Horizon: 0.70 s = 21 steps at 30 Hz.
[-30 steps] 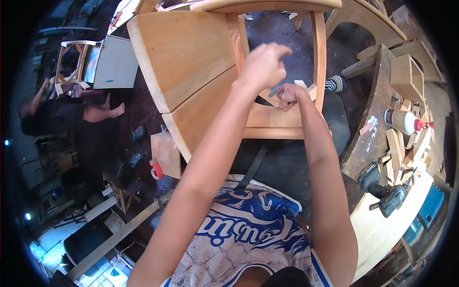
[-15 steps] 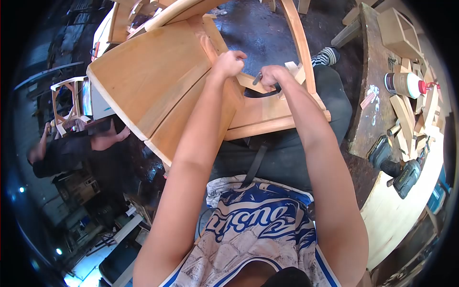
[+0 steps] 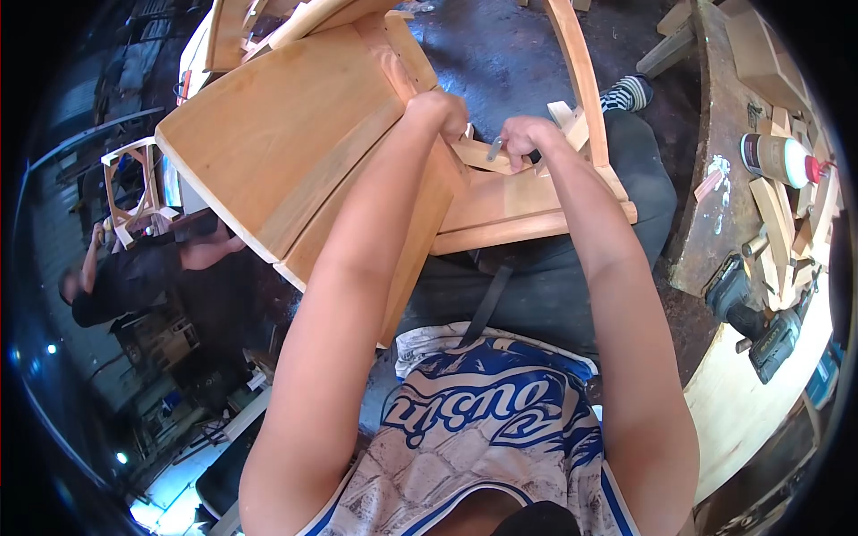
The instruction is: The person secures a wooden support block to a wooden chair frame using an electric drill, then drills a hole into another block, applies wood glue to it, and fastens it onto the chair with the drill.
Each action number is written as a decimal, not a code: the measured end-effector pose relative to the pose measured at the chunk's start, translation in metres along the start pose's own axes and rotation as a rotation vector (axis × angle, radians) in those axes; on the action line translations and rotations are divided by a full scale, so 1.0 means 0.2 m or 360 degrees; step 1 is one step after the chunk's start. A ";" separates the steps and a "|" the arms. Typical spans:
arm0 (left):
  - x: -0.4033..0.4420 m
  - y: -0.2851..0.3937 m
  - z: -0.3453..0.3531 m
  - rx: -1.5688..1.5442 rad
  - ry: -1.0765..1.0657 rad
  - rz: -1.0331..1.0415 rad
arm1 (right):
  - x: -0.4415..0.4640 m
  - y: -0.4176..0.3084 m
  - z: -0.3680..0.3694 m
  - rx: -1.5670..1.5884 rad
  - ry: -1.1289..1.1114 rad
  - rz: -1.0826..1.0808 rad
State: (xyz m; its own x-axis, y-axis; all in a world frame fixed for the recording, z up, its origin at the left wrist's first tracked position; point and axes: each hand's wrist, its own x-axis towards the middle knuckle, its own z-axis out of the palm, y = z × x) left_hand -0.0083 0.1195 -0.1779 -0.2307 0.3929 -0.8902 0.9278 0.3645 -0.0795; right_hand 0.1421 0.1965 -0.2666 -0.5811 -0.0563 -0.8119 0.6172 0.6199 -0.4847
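A wooden chair (image 3: 295, 134) lies tilted across my lap, its broad two-panel face on the left and its open frame on the right. My left hand (image 3: 440, 113) is at the inner edge of the panel, its fingers curled round the wood of the frame. Inside the frame, my right hand (image 3: 524, 141) is closed, with a small grey metal piece (image 3: 495, 148) sticking out between the fingers. Just beneath it runs a wooden brace (image 3: 481, 157) near the frame's corner.
On the right, a worn bench (image 3: 710, 214) bears a glue bottle (image 3: 779, 161), wood offcuts (image 3: 770, 223) and a cordless drill (image 3: 774, 347). Another person (image 3: 134, 281) sits at the far left near a small wooden frame (image 3: 116, 192). A striped sock (image 3: 628, 92) shows beyond the chair.
The chair has swung left and tilted. My left hand has gone from raised over the opening down to the frame's edge. The metal piece remains in my right hand.
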 end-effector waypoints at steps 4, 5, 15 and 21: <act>0.05 -0.06 0.03 -0.0276 0.0122 0.0098 | 0.05 0.00 -0.02 -0.0012 -0.0014 0.0007; 0.07 -0.07 0.04 -0.0243 0.0184 0.0131 | 0.05 -0.01 -0.02 -0.0024 0.0009 0.0035; 0.05 -0.02 0.07 -0.0012 0.0148 0.0033 | 0.01 -0.04 -0.01 -0.0067 0.0048 0.0027; 0.09 -0.01 0.06 0.0128 0.0011 0.0020 | 0.01 -0.04 0.01 -0.0035 -0.0005 0.0033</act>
State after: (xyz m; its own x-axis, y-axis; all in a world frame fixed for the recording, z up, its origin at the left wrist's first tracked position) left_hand -0.0105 0.1161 -0.2001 -0.2205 0.4031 -0.8882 0.9512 0.2904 -0.1043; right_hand 0.1366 0.1907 -0.2649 -0.5667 -0.0457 -0.8227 0.6173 0.6378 -0.4607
